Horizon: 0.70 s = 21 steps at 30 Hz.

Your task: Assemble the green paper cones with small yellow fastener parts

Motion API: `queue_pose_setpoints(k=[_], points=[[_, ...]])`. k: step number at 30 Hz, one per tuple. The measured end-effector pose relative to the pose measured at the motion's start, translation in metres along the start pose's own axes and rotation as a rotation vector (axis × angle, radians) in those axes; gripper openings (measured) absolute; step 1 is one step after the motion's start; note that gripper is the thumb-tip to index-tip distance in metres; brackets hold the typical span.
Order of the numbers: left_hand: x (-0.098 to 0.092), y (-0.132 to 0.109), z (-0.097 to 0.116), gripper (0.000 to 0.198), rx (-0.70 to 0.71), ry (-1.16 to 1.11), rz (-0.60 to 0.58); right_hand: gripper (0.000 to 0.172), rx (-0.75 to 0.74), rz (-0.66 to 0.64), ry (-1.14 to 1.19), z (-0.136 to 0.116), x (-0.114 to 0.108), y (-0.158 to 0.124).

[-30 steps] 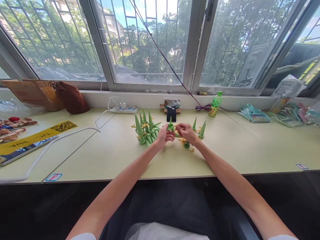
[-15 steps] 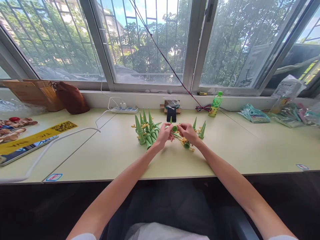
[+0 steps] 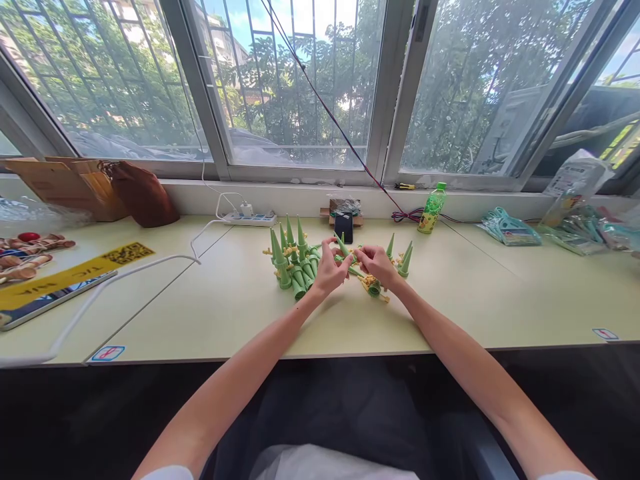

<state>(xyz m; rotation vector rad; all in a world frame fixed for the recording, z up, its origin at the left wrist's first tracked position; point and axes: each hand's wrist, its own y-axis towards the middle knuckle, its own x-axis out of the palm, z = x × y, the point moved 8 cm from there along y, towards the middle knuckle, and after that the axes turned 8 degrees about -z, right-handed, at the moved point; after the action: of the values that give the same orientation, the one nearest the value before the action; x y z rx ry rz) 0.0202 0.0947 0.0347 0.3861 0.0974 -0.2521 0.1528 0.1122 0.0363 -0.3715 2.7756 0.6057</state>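
My left hand (image 3: 330, 272) is closed on a green cone-shaped plastic watering spike (image 3: 343, 247), its tip leaning up and to the left. Close against it, my right hand (image 3: 377, 265) has its fingers pinched together; what lies between them is too small to make out. To the left stand several upright green spikes (image 3: 281, 263) with small yellow valves, and more green spikes (image 3: 299, 280) lie in front of them. Below the right hand lies a green piece (image 3: 373, 289) among yellow valves (image 3: 367, 281). Two spikes (image 3: 406, 260) stand upright at the right.
A black phone (image 3: 343, 228) leans at the back before a small cardboard box (image 3: 327, 215). A green bottle (image 3: 431, 208) stands to its right. At the left are a power strip (image 3: 260, 220), a white cable (image 3: 145, 268) and a brown bag (image 3: 143, 197). Packaged items (image 3: 510, 228) lie right.
The spike in my left hand has turned: its round open end faced me before, and now its tapered side shows. My left fingers have shifted round it; my right hand has barely moved.
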Motion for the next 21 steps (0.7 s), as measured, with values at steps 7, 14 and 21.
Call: queue_pose_setpoints(k=[7,14,21], points=[[-0.002,0.000,0.000,0.061,-0.004,0.006,0.025,0.043,-0.012,0.016,-0.048,-0.001,-0.001,-0.001],[-0.002,0.000,0.006,0.040,0.032,0.151,0.022,0.045,-0.099,0.124,-0.252,-0.009,-0.008,-0.002],[-0.002,0.000,0.011,0.034,0.108,0.272,0.048,0.044,-0.093,0.108,-0.248,-0.006,-0.006,0.000]])
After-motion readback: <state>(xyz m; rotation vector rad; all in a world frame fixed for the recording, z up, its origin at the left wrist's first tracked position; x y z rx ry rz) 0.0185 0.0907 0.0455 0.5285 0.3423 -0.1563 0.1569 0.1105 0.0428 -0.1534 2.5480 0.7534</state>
